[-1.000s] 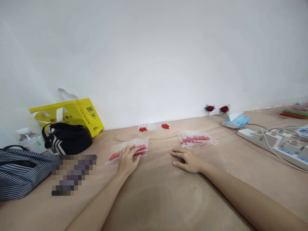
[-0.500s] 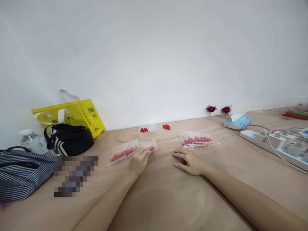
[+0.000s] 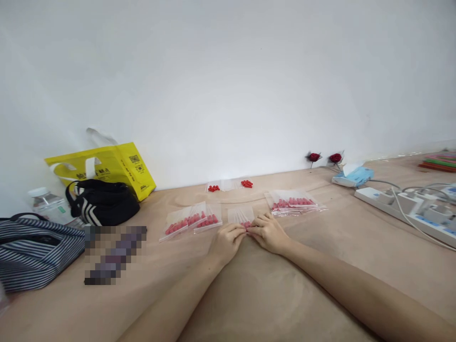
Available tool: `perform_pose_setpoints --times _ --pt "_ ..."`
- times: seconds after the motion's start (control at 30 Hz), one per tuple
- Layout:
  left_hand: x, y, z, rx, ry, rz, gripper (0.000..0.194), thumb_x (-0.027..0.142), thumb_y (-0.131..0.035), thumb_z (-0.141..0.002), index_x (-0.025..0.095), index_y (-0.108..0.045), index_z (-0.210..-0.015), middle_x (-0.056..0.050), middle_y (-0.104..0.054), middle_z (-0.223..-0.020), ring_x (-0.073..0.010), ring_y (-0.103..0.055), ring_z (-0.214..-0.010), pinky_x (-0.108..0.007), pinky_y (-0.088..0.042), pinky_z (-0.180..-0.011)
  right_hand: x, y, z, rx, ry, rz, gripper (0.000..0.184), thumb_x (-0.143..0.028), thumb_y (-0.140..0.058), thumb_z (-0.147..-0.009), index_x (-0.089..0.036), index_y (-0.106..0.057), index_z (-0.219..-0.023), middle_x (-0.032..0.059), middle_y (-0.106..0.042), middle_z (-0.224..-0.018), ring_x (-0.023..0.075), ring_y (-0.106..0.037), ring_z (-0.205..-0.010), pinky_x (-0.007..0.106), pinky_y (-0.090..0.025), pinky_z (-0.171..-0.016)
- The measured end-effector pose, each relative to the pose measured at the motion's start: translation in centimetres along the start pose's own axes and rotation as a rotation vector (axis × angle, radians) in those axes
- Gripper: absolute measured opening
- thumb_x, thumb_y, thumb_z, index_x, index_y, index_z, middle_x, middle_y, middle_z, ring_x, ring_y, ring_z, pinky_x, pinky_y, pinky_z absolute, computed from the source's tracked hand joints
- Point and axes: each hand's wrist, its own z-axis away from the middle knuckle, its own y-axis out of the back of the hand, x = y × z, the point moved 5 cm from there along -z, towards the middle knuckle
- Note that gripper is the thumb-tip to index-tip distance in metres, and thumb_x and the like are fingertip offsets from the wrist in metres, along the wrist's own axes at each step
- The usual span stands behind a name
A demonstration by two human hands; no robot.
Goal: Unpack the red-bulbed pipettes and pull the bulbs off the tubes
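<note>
My left hand (image 3: 226, 241) and my right hand (image 3: 268, 232) meet at the middle of the table, fingers pinched together on a small clear bag of red pieces (image 3: 241, 217) that lies flat between them. To the left lie more clear bags with red pieces (image 3: 190, 221), spread in a row. Another stack of such bags (image 3: 294, 204) lies just right of my right hand. Two little heaps of loose red pieces (image 3: 213, 188) sit near the wall behind.
A yellow paper bag (image 3: 107, 166), a black pouch (image 3: 101, 205), a striped bag (image 3: 32, 249) and a water bottle (image 3: 46, 203) stand at the left. Two red roses (image 3: 323, 157), a blue tissue pack (image 3: 351, 176) and a power strip (image 3: 409, 209) with cables lie at the right.
My left hand slid one bag from the left pile to the middle. My right hand, resting flat before, moved left and closed on the same bag.
</note>
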Motion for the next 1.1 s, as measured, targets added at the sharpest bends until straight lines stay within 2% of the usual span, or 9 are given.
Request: perform_pose_setpoints --times 0.07,0.13,0.2,0.33,0.43,0.53,0.67,0.83,1.1 --pt "-0.4 1.2 0.5 0.094 0.093 -0.024 0.011 0.022 -0.05 -0.078 0.019 -0.061 -0.082 -0.004 -0.061 -0.085 -0.0163 -0.056 -0.081 -0.03 -0.044 -0.073 0.5 0.0 0.1 0.0 -0.063 0.016 0.023 -0.024 -0.044 -0.085 -0.022 -0.065 -0.077 0.0048 -0.06 -0.073 0.0165 -0.047 -0.074 0.032 -0.025 -0.069" --pt "-1.2 2.1 1.3 0.149 0.275 -0.03 0.009 0.026 -0.055 -0.073 0.018 -0.057 -0.071 -0.001 -0.056 -0.069 -0.015 -0.054 -0.067 -0.028 -0.044 -0.063 1.1 0.2 0.4 0.032 -0.151 0.022 0.024 -0.025 -0.044 -0.085 -0.02 -0.064 -0.072 0.0044 -0.058 -0.069 0.0158 -0.047 -0.072 0.031 -0.024 -0.067" --pt "-2.0 2.1 1.9 0.097 0.501 0.076 0.02 0.033 -0.058 -0.071 0.017 -0.05 -0.06 0.004 -0.046 -0.051 -0.0112 -0.048 -0.05 -0.024 -0.041 -0.051 1.6 0.4 0.6 0.078 -0.23 0.018 0.025 -0.025 -0.044 -0.084 -0.019 -0.063 -0.069 0.004 -0.057 -0.069 0.0144 -0.047 -0.069 0.031 -0.024 -0.067" --pt "-2.5 0.1 2.4 -0.039 0.952 0.67 0.029 0.042 -0.058 -0.072 0.015 -0.049 -0.065 0.003 -0.052 -0.054 -0.0086 -0.053 -0.045 -0.02 -0.043 -0.046 1.6 0.5 0.6 0.124 -0.233 -0.006 0.025 -0.023 -0.042 -0.084 -0.019 -0.063 -0.071 0.0039 -0.057 -0.07 0.0132 -0.047 -0.065 0.03 -0.025 -0.068" --pt "-2.2 -0.9 1.8 0.091 1.126 1.053 0.022 0.032 -0.061 -0.074 0.015 -0.047 -0.076 -0.001 -0.058 -0.066 -0.0095 -0.061 -0.057 -0.024 -0.051 -0.061 0.8 0.2 0.4 0.095 -0.089 -0.018 0.026 -0.021 -0.041 -0.085 -0.019 -0.064 -0.075 0.0042 -0.058 -0.072 0.0136 -0.047 -0.068 0.03 -0.027 -0.07" --pt "-2.3 -1.1 1.3 0.191 1.15 1.139 0.022 0.014 -0.063 -0.073 0.016 -0.043 -0.082 0.0 -0.059 -0.069 -0.0087 -0.062 -0.061 -0.025 -0.053 -0.068 0.2 0.0 0.3 0.038 0.018 -0.024 0.028 -0.018 -0.039 -0.086 -0.02 -0.064 -0.076 0.0036 -0.059 -0.073 0.013 -0.048 -0.069 0.03 -0.027 -0.072" --pt "-2.7 -1.5 1.6 0.198 1.153 1.11 0.038 0.0 -0.064 -0.068 0.017 -0.04 -0.091 0.002 -0.058 -0.064 -0.0097 -0.062 -0.058 -0.028 -0.054 -0.066 0.3 0.3 0.3 0.02 -0.003 -0.043 0.024 -0.023 -0.042 -0.086 -0.021 -0.065 -0.079 0.0043 -0.061 -0.079 0.0144 -0.048 -0.073 0.031 -0.027 -0.071" --pt "-2.9 -1.8 1.6 0.231 1.109 1.047 0.043 0.005 -0.066 -0.068 0.018 -0.037 -0.098 0.005 -0.057 -0.059 -0.0086 -0.061 -0.055 -0.025 -0.054 -0.063 -0.5 0.5 -0.1 0.028 -0.028 -0.07 0.026 -0.042 -0.049 -0.08 -0.022 -0.065 -0.087 0.0049 -0.061 -0.079 0.0169 -0.048 -0.075 0.033 -0.027 -0.073" --pt "-3.9 -1.7 1.4 0.252 1.026 0.925 0.045 0.017 -0.066 -0.07 0.018 -0.035 -0.103 0.006 -0.057 -0.056 -0.0103 -0.062 -0.052 -0.023 -0.053 -0.056 -0.5 -0.4 -1.0 -0.011 -0.138 -0.234 0.021 -0.038 -0.051 -0.08 -0.022 -0.066 -0.08 0.0028 -0.062 -0.074 0.0144 -0.052 -0.074 0.031 -0.028 -0.074"
